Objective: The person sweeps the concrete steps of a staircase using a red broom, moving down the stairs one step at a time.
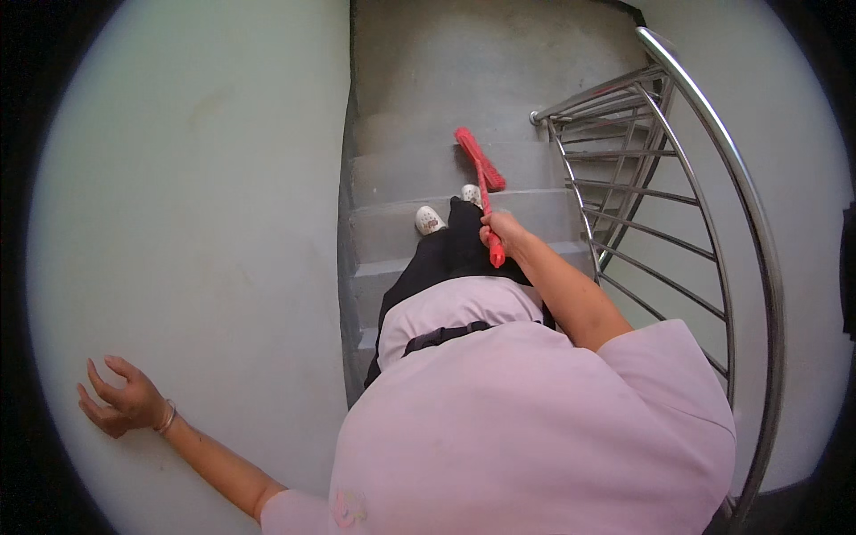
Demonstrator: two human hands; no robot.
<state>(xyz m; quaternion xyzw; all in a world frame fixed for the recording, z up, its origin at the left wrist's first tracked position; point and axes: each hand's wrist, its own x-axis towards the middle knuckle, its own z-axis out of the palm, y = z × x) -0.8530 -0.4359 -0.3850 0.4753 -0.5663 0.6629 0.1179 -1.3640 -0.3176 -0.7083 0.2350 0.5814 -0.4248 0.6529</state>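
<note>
My right hand [503,234] grips the red handle of a broom [479,157] near its top end. The broom's red bristled head is over the grey concrete stairs [401,175], just past my white clogs [430,220]. Whether the bristles touch the step is hard to tell. Out to the far left, my left hand [120,399] is raised beside the pale wall [200,234] with its fingers apart and curled, holding nothing. A bracelet circles that wrist.
A stainless steel handrail [742,167] with several bars runs down the right side of the stairs. Below the steps lies a concrete landing [481,53]. Dark skirting [346,267] edges the wall on the left. Another flight shows through the railing.
</note>
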